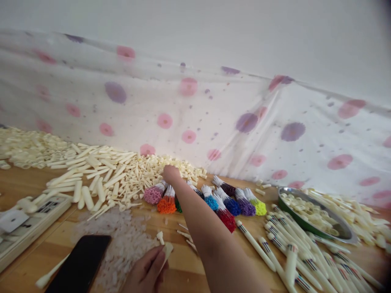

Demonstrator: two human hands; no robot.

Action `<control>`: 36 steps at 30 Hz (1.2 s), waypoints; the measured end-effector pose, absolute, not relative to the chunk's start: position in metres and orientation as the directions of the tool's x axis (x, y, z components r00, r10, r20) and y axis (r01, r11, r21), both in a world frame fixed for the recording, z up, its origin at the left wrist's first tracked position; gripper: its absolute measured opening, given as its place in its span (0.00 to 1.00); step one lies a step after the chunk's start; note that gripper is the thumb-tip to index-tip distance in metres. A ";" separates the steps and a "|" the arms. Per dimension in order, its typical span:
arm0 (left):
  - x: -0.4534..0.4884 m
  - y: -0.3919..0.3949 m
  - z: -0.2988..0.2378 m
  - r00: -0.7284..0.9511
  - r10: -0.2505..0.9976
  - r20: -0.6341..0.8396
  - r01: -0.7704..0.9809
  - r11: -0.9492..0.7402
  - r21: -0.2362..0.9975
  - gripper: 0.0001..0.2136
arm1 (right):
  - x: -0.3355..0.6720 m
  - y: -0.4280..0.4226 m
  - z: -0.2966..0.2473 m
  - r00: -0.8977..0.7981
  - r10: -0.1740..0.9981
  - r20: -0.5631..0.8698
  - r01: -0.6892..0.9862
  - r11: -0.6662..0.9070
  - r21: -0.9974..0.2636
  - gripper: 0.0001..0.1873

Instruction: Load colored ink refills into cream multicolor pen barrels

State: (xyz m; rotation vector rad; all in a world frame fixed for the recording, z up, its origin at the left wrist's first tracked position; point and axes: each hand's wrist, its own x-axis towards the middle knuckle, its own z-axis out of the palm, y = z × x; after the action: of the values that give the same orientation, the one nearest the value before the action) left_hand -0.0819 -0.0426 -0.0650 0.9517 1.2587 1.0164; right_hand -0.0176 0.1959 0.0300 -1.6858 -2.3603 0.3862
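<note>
At the bottom centre, my left hand (146, 268) is closed around a cream plastic pen part (166, 253), pinched between thumb and fingers. A small pale plug-like piece (160, 237) shows just beyond the fingertips; whether it touches the held part I cannot tell. My right arm stretches forward across the table. My right hand (171, 174) is curled at the edge of a heap of small cream plastic parts (137, 173); its fingertips are hidden. Under and beside that forearm stand bundles of thin white refills with coloured tips, among them orange (167, 200), pink (154, 193) and red (224, 211).
A black phone (81, 262) lies left of my left hand, by scattered translucent bits (122, 240). On the right, multicolour pens (293, 236) lie near a metal-rimmed green dish (348, 234) of cream rings. A power strip (45, 224) is at left; a spotted plastic sheet (171, 101) covers the wall.
</note>
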 end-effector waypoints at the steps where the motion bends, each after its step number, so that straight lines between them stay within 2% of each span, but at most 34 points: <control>1: -0.083 -0.043 -0.064 0.050 0.960 -0.276 -0.050 0.279 0.959 0.24 | -0.011 0.187 0.035 -0.319 0.946 0.061 0.868 0.318 -0.381 0.15; 5: -0.090 -0.044 -0.059 0.061 0.965 -0.254 0.042 0.251 0.967 0.29 | 0.039 0.121 0.040 -0.375 0.905 0.200 0.710 0.419 -0.566 0.13; 9: -0.090 -0.048 -0.050 0.115 0.983 -0.143 0.195 0.119 0.973 0.23 | 0.104 0.030 0.017 -0.481 0.856 0.189 0.538 0.458 -0.708 0.10; 11: -0.089 -0.050 -0.046 0.186 0.978 -0.092 0.290 0.035 0.957 0.19 | 0.125 -0.003 0.001 -0.482 0.854 0.196 0.296 0.369 -0.881 0.10; 12: -0.089 -0.051 -0.045 0.214 0.975 -0.063 0.329 -0.011 0.944 0.18 | 0.131 -0.015 -0.005 -0.490 0.854 0.173 0.265 0.335 -0.904 0.10; 17: -0.086 -0.057 -0.047 0.288 0.954 0.087 0.482 -0.223 0.847 0.13 | 0.133 -0.034 -0.016 -0.520 0.820 0.240 0.339 0.456 -0.823 0.07; 24: -0.081 -0.060 -0.038 0.408 0.912 0.046 0.548 -0.284 0.787 0.12 | 0.135 -0.038 -0.010 -0.675 0.702 0.226 0.385 0.597 -0.704 0.12; 28: -0.081 -0.059 -0.038 0.422 0.905 -0.054 0.533 -0.199 0.822 0.13 | 0.134 -0.039 -0.013 -0.694 0.696 0.183 0.450 0.619 -0.644 0.10; 32: -0.081 -0.061 -0.041 0.402 0.907 -0.124 0.469 -0.088 0.879 0.14 | 0.133 -0.040 -0.012 -0.673 0.734 0.091 0.532 0.567 -0.629 0.09; 36: -0.077 -0.066 -0.040 0.382 0.852 -0.359 0.339 0.232 0.912 0.23 | 0.138 -0.038 -0.009 -0.708 0.703 0.066 0.490 0.557 -0.671 0.10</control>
State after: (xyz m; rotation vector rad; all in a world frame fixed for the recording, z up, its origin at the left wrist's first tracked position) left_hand -0.0768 -0.0662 -0.0395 1.3499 1.1908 0.5007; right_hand 0.1384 -0.0381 -0.0087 -0.9804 -2.4677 0.9141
